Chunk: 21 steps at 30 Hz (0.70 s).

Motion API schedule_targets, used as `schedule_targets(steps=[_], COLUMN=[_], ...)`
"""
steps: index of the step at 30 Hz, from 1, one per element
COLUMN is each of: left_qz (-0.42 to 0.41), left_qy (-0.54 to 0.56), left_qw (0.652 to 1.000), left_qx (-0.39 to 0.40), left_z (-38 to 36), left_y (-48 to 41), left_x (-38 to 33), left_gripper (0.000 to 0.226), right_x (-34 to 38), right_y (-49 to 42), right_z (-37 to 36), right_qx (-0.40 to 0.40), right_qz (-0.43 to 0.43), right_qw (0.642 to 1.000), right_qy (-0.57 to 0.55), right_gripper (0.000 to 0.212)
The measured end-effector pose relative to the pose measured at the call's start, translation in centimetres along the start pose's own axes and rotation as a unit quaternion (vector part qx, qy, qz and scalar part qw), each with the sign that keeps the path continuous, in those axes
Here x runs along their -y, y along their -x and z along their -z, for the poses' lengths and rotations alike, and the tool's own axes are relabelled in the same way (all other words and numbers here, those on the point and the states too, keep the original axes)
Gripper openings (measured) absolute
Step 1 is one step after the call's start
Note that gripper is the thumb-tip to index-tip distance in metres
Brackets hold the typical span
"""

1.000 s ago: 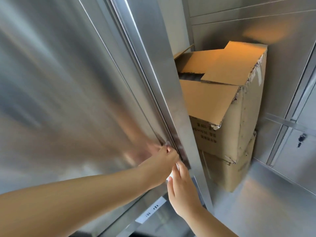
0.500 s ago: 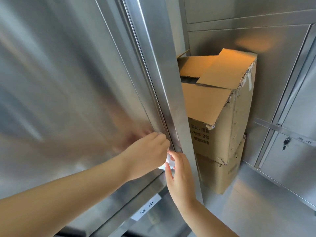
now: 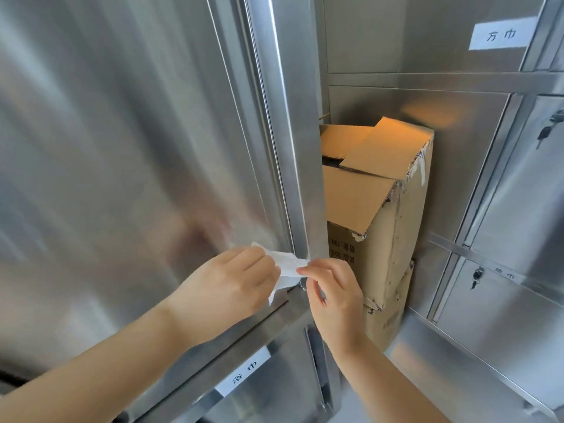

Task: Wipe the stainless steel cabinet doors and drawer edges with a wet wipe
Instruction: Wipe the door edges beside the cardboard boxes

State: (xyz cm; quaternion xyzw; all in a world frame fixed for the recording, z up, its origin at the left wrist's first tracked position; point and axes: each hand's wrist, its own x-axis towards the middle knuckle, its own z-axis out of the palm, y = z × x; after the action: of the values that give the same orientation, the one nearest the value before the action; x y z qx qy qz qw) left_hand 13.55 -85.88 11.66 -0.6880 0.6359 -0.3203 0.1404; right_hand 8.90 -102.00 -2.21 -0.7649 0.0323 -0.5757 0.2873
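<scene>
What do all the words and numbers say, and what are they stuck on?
"方巾": white label on an upper cabinet door.
"浴巾": white label on the steel rail under the big door.
"100": printed upside down on the cardboard box; the rest of that print is too small to read.
Label by the keyed door on the right: too blurred.

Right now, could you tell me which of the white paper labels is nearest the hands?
The label on the rail just below the left hand, not the top-right label or the one beside the hanging keys.
</scene>
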Motion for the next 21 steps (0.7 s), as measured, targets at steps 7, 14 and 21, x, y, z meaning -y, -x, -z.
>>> schedule_targets(steps=[7, 14, 21], left_qz=[0.026, 0.085, 0.165], left_qy=[0.071, 0.162, 0.23], left_qw=[0.988, 0.944, 0.88], left_qx=[-0.137, -0.274, -0.381], left_z=[1.5, 0.4, -1.9], left_y=[-8.0, -22.5, -37.2], left_x=[-2.3, -5.3, -7.4], left_gripper=[0.049, 0.027, 0.023], right_x=[-4.6, -12.5, -20.7], right_y=[-6.6, -16.1, -26.8], right_z=[8.0, 19.9, 28.8], right_qx=[-0.06, -0.068, -0.046], right_qz=[0.09, 0.174, 0.262], right_qw=[0.993, 0.968, 0.932], right_qy=[0.052, 0.166, 0.245], right_gripper=[0.018, 0.016, 0.024])
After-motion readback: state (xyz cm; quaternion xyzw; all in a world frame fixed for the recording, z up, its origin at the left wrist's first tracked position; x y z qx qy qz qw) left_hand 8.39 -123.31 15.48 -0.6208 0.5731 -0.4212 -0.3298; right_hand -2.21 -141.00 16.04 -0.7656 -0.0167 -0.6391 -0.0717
